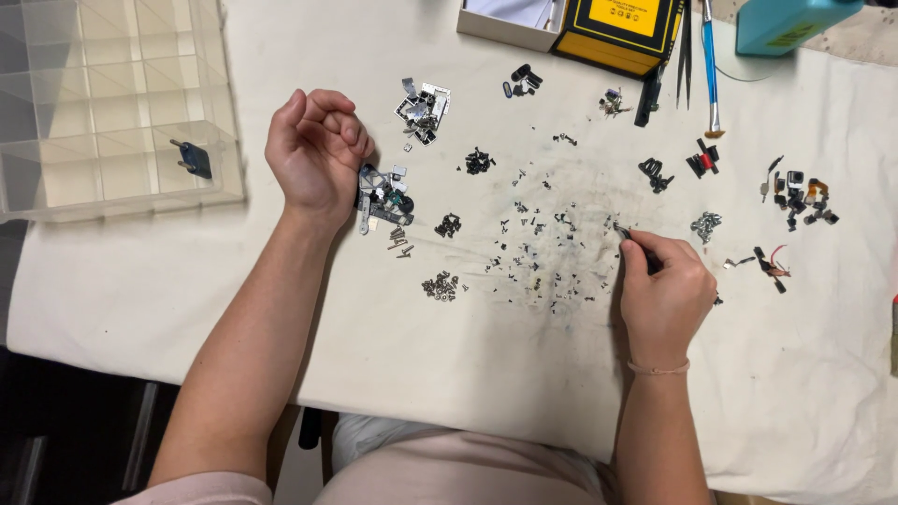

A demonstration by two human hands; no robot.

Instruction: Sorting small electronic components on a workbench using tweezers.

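Note:
My right hand point(662, 290) pinches a pair of black tweezers point(625, 231), their tip down among several tiny dark screws point(547, 248) scattered over the white cloth point(468, 365). My left hand point(316, 150) rests on the cloth as a loose fist with nothing visible in it. Just right of its heel lies a heap of small metal brackets and parts point(383, 198). A small pile of screws point(441, 285) lies between my two arms.
A clear compartment box point(103, 103) holding a blue part point(194, 159) stands at the left. A yellow-and-black box point(622, 33), a white box point(510, 23), a teal box point(786, 21), tweezers and a blue-handled tool point(709, 65) lie at the back. Sorted piles of parts point(800, 198) dot the right side.

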